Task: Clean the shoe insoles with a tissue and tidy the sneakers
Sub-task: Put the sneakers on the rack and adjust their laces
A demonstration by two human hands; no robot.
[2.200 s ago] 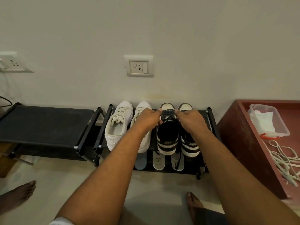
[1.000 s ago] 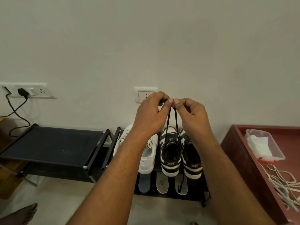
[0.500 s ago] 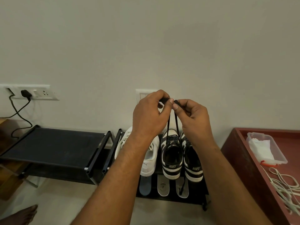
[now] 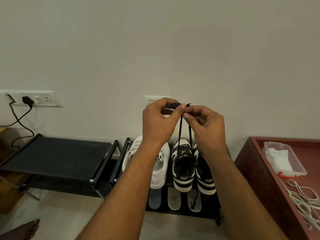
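Item 1: left hand (image 4: 160,122), raised in front of the wall. I see its thumb and fingers pinched together on 1 end of a black lace (image 4: 180,130).

Item 2: right hand (image 4: 206,123), level with the left and touching it at the fingertips. It is pinched on the other end of the same lace. Both strands hang down from the hands to the left black-and-white sneaker (image 4: 183,166).

Item 3: black-and-white sneakers, 2. The left one stands heel toward me on the top of the shoe rack (image 4: 121,153); the right one (image 4: 205,177) stands just beside it, partly hidden by my right forearm.

Item 4: white sneakers (image 4: 160,168), 2, on the same rack top, left of the black-and-white pair. My left forearm covers most of them.

Item 5: insoles, 3 in sight, lying side by side on the lower shelf of the rack under the sneakers: a blue one (image 4: 154,199), a grey one (image 4: 174,198) and another grey one (image 4: 194,201) with a black lace end lying across it.

Item 6: second rack (image 4: 57,156), black, left of the shoe rack and just beside it.

Item 7: red counter (image 4: 254,170) at right, carrying a clear plastic box (image 4: 297,168) with white tissue (image 4: 278,158) inside, and a loose pile of white laces (image 4: 304,200) nearer to me.

Item 8: wall socket strip (image 4: 43,100) at left with a black plug (image 4: 26,100) and cable. A bare foot (image 4: 22,229) shows on the floor at lower left.
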